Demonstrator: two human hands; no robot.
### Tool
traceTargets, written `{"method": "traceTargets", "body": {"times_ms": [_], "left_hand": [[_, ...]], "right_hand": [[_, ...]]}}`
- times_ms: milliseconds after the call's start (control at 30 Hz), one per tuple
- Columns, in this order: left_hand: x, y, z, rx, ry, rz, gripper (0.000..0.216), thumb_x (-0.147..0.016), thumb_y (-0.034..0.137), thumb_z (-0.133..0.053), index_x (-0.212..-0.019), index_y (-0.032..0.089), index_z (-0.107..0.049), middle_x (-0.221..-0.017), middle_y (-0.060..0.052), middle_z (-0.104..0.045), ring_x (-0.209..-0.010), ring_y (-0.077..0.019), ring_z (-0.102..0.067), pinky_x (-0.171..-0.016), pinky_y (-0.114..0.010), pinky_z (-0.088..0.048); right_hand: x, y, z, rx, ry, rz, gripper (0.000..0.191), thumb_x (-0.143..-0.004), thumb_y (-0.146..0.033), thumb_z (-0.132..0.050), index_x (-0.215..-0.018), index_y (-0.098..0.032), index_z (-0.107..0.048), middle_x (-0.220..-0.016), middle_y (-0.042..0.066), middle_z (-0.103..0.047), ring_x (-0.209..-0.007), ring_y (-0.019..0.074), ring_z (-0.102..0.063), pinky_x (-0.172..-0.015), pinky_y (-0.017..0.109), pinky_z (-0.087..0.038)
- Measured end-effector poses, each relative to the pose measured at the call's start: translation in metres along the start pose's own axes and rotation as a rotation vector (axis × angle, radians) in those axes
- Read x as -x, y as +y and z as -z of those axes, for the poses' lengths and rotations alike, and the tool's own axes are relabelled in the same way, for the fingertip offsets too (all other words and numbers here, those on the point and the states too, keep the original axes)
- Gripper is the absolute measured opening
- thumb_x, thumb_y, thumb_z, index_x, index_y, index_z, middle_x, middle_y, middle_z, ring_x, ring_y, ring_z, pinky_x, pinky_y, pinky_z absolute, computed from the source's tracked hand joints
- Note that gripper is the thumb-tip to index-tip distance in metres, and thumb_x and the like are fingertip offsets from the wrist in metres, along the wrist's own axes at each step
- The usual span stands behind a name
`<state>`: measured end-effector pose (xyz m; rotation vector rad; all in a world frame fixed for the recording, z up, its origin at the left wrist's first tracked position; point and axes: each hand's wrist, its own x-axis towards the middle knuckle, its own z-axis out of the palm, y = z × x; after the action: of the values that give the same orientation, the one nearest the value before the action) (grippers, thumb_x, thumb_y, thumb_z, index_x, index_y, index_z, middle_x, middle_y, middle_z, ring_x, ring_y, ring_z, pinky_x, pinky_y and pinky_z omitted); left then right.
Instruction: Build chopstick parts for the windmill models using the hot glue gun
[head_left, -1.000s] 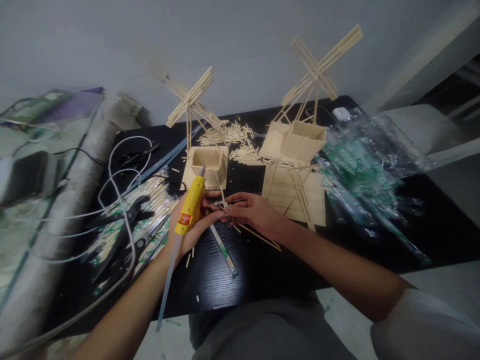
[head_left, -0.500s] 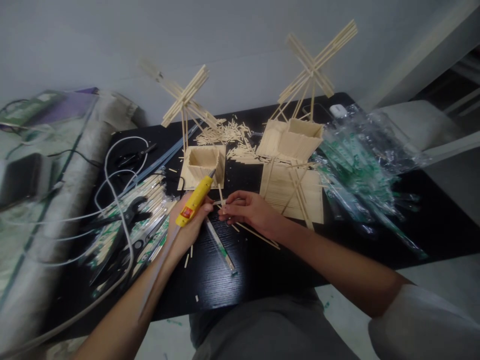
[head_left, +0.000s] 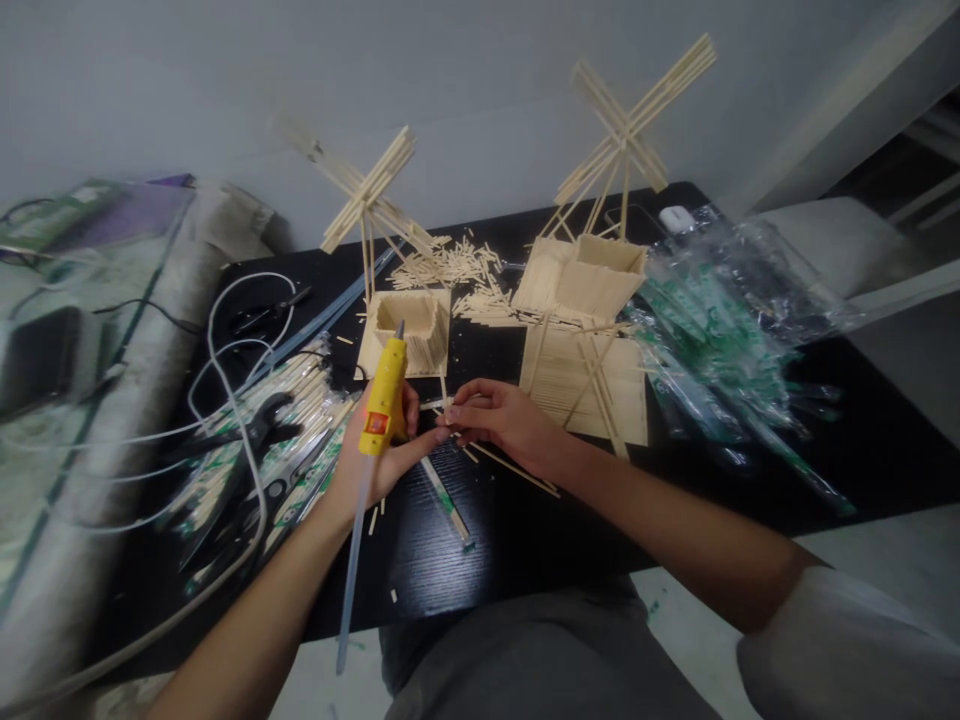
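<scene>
My left hand [head_left: 373, 460] is wrapped round a yellow glue gun [head_left: 384, 395], its nozzle pointing away towards a small open box of wooden sticks [head_left: 406, 330]. A clear glue stick [head_left: 351, 575] trails out of the gun's back. My right hand [head_left: 501, 420] is closed in a pinch on thin wooden sticks [head_left: 444, 405] just right of the gun, fingertips touching the left hand's. Both hands hover over the black table [head_left: 525, 540].
Two stick windmills stand at the back: a left windmill [head_left: 367, 195] and a right windmill [head_left: 622, 130] over a stick house [head_left: 585, 280] on a stick mat [head_left: 585, 385]. Loose sticks [head_left: 457, 270], white cable [head_left: 225, 380], black pliers [head_left: 255, 430], packets of sticks [head_left: 300, 400], plastic wrappers [head_left: 720, 330].
The glue gun tipped to the right half a second ago and now stands back upright, nozzle towards the small box. My right hand has stayed almost still.
</scene>
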<state>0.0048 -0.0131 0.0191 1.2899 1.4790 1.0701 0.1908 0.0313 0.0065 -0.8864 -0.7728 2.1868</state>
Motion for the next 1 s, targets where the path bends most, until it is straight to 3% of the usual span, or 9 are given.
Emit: {"method": "traceTargets", "body": {"times_ms": [300, 467, 1000], "left_hand": [[0.0, -0.007, 0.0, -0.016, 0.014, -0.072, 0.049, -0.065, 0.037, -0.091, -0.09, 0.021, -0.051, -0.093, 0.003, -0.066, -0.06, -0.0026, -0.052, -0.056, -0.018, -0.045], [0.0, -0.015, 0.007, -0.155, -0.021, -0.108, 0.044, -0.071, 0.039, -0.088, -0.095, 0.021, -0.056, -0.096, -0.001, -0.071, -0.062, -0.0052, -0.055, -0.06, -0.021, -0.049], [0.003, -0.019, 0.009, -0.245, -0.013, -0.189, 0.044, -0.074, 0.043, -0.085, -0.104, 0.023, -0.06, -0.098, -0.001, -0.076, -0.062, -0.0071, -0.06, -0.06, -0.022, -0.052]], "right_hand": [[0.002, -0.001, -0.001, 0.135, 0.021, 0.05, 0.051, -0.054, -0.041, -0.097, -0.082, -0.017, -0.062, -0.076, 0.0, -0.076, -0.068, 0.0103, -0.069, -0.066, 0.022, -0.056], [0.003, -0.001, -0.003, 0.189, 0.036, 0.078, 0.053, -0.054, -0.044, -0.096, -0.082, -0.017, -0.06, -0.074, 0.0, -0.076, -0.065, 0.0102, -0.069, -0.066, 0.023, -0.055], [0.007, -0.004, -0.006, 0.225, 0.055, 0.087, 0.055, -0.055, -0.043, -0.096, -0.083, -0.019, -0.055, -0.07, -0.004, -0.072, -0.062, 0.0089, -0.066, -0.063, 0.022, -0.052]]}}
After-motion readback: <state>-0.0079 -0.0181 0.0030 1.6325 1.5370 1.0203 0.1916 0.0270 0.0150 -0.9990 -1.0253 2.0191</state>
